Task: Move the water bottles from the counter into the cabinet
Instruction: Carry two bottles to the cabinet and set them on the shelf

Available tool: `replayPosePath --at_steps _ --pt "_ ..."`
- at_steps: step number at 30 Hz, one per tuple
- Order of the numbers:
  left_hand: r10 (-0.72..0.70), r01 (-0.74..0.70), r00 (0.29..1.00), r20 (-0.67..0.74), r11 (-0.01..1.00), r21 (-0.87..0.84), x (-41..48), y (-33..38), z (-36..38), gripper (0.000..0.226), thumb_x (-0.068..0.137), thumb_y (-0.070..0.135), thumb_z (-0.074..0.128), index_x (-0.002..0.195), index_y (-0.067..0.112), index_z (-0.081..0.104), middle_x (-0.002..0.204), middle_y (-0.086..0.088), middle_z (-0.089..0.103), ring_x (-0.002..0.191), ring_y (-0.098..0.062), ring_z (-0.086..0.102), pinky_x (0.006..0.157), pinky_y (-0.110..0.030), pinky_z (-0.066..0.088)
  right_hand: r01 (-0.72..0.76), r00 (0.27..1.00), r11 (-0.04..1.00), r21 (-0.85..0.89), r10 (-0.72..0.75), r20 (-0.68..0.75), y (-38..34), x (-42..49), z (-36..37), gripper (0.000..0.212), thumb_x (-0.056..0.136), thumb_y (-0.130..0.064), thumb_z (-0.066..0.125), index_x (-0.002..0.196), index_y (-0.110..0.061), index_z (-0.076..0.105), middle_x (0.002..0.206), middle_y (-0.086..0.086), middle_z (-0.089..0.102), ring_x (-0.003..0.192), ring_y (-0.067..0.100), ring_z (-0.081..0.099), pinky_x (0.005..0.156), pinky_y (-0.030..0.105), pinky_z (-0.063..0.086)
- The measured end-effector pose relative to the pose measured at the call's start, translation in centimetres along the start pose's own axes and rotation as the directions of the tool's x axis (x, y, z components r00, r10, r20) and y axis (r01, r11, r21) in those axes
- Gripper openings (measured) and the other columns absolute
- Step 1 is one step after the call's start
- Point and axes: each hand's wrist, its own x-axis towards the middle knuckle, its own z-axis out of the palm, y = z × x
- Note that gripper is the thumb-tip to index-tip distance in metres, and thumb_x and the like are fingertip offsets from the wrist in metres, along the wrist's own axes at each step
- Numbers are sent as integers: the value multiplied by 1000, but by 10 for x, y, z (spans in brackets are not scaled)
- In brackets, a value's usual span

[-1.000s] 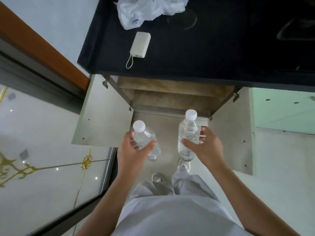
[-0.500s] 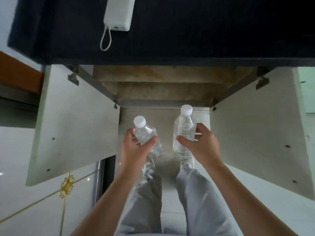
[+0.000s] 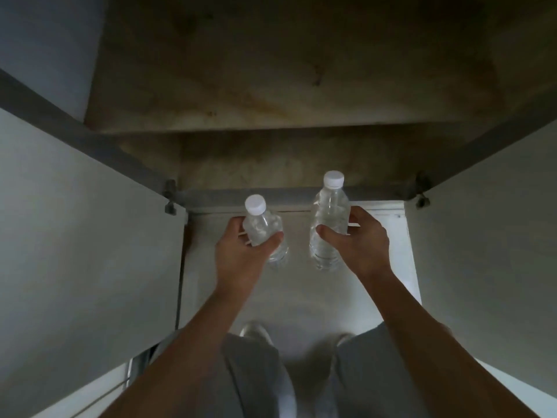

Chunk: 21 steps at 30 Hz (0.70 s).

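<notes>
Water bottles: one (image 3: pixel 263 229) gripped in left hand (image 3: pixel 241 256), one (image 3: pixel 328 224) in right hand (image 3: pixel 358 241), now lowered from counter height to the open cabinet (image 3: pixel 271 164) mouth; shelf dim, probably bare. Placement next.

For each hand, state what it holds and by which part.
The left hand holds one water bottle around its body; the right hand holds the other bottle around its middle.
</notes>
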Motion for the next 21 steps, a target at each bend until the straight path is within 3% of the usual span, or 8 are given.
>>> replayPosePath --at_steps 4,6,10,12,16,21 --pt "32 -33 999 32 999 28 60 -30 36 57 57 55 89 102 30 66 95 12 74 87 -10 73 80 -36 60 95 995 994 -56 -97 -25 23 61 26 46 74 -54 81 110 -29 67 93 -18 62 80 5 61 77 21 45" --pt "81 -83 994 69 996 33 91 -28 50 57 56 55 89 101 29 66 95 11 75 86 -10 73 78 -37 61 182 983 982 -42 -183 -6 19 92 33 41 73 -52 82 105 -31 68 89 -17 66 76 3 64 71 20 48" --pt "152 -152 985 81 988 -6 139 -15 64 41 70 26 92 102 19 67 91 9 73 78 -4 70 58 -9 48 239 970 970 -34 -240 -38 20 139 38 31 69 -52 84 87 -37 64 78 -23 65 72 -1 64 66 23 52" --pt "130 -128 987 91 991 -32 158 -15 70 40 71 24 91 103 16 69 93 5 75 78 -7 71 55 -11 47 232 972 971 -51 -233 -27 24 156 41 28 68 -50 85 77 -38 61 74 -21 66 70 2 65 68 28 56" --pt "46 -47 989 142 999 4 175 -19 80 39 71 25 91 103 12 71 95 -1 75 77 -10 70 55 -14 45 158 987 980 -119 -158 8 28 176 52 31 68 -54 85 77 -35 62 80 -9 70 74 11 68 76 33 59" --pt "-44 38 989 144 998 42 203 -40 96 43 65 32 94 98 15 73 92 -4 77 77 -16 73 64 -25 54 66 998 990 -126 -62 32 47 201 69 35 57 -61 83 69 -32 68 71 -12 71 68 9 70 74 35 61"
